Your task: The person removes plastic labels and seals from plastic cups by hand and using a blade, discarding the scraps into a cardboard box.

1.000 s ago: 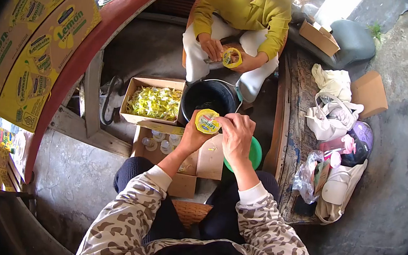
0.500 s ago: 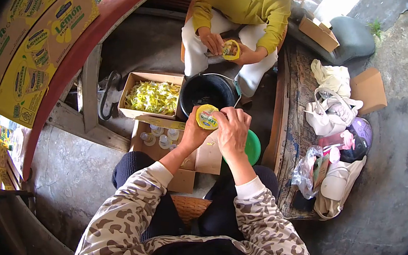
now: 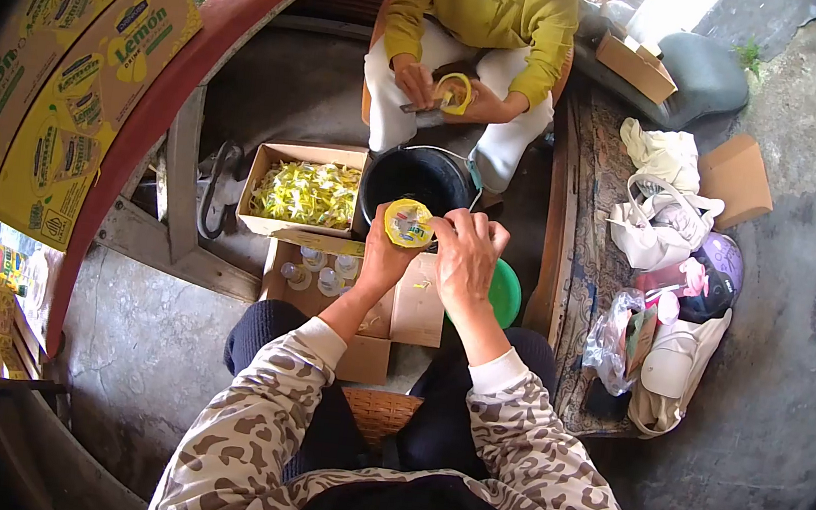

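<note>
My left hand [image 3: 385, 264] is wrapped round a plastic drink cup with a yellow printed lid [image 3: 409, 223], held up over the near rim of a black bucket [image 3: 372, 175]. The middle of the lid looks pale and shiny. My right hand [image 3: 468, 262] is closed at the cup's right side, thumb and fingertips pinched against the lid's edge. Whether a small tool is between those fingers, I cannot make out. Below my hands, an open cardboard box [image 3: 275, 275] holds several clear empty-looking cups [image 3: 329, 281].
A cardboard box [image 3: 249, 202] of yellow strips stands left of the bucket. Opposite sits a person in a yellow top [image 3: 501, 14], holding a yellow-rimmed cup [image 3: 453, 93]. A green basin [image 3: 505, 294] is right. Lemon cartons [image 3: 70, 126] stand left; bags [image 3: 668, 224] lie on a bench.
The cup in my left hand has turned and shifted slightly left, so its printed lid shows differently. My right hand has stayed at the lid's edge. The other person's cup has tilted.
</note>
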Motion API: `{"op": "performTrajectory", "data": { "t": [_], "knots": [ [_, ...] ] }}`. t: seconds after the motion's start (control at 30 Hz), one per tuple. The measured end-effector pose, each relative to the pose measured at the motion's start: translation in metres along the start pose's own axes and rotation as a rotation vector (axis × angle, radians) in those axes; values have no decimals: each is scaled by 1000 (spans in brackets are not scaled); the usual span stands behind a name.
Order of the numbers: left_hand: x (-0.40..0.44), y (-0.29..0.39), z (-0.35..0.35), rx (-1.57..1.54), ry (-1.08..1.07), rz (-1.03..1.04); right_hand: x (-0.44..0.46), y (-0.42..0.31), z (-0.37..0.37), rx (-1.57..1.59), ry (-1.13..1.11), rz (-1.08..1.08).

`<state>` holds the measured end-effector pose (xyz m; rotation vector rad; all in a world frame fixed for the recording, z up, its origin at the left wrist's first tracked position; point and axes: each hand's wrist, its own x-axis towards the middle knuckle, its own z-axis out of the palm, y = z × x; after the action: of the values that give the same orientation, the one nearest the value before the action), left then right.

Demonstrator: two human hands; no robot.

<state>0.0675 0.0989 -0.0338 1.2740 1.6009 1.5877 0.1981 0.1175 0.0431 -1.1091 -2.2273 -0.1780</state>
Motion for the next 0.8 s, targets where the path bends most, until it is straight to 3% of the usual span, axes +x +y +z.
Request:
{"op": "performTrajectory", "data": {
  "t": [0.8],
  "knots": [
    [8, -3, -4, 41, 28, 31, -1, 10, 6, 4, 42, 67]
  ]
}}
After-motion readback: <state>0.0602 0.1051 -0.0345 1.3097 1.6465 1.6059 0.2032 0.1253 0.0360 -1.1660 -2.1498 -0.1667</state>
